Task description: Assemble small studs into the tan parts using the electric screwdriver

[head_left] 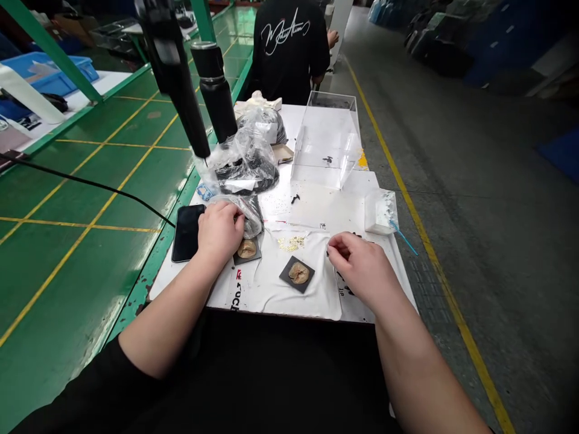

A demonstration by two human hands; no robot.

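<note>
My left hand (221, 232) is closed, its curled fingers against a clear plastic bag (251, 217) at the left of the table; what the fingertips hold is hidden. Just below that hand lies a dark square with a tan round lump (246, 248) on it. My right hand (362, 265) pinches a small dark piece, barely visible at the fingertips, over the right edge of a white cloth (271, 289). Between my hands, a second dark square (309, 283) bears another tan lump (298, 273). Small gold-coloured pieces (292, 243) are scattered behind it.
A black phone (186, 232) lies left of my left hand. Behind are bags of black parts (248, 169), a clear box (323, 138) and a black bottle (215, 90). A white container (380, 211) holds a blue stick. A person in black (292, 54) sits beyond the table.
</note>
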